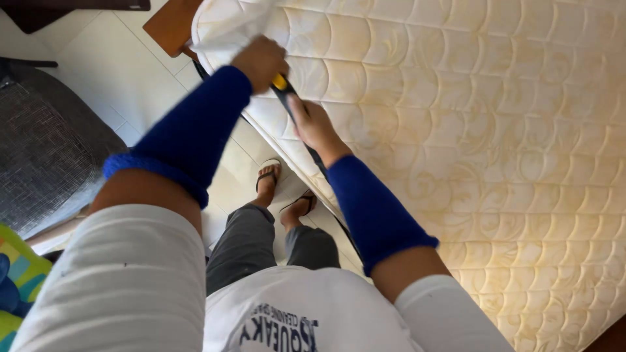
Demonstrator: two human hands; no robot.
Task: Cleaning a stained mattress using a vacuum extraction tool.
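Left hand (261, 62): clenching around the yellow-and-black tool (284, 91) at its top end.
Right hand (314, 125): gripping the same tool lower down.
Tool: pressing along the quilted mattress (469, 130) edge.
Cloth (225, 26): bunching beside the left hand.

Mattress (469, 130): quilted cloth, cream, yellow-stained, softly matt. Tool handle (282, 85): black and yellow, probably smooth plastic. Arm sleeves (189, 137): blue knitted fabric, fuzzy. Floor tiles (111, 72): pale, smooth, slightly glossy. Board (171, 25) at the mattress corner: brown wood, even finish. Chair seat (45, 150): grey woven mesh, rough.
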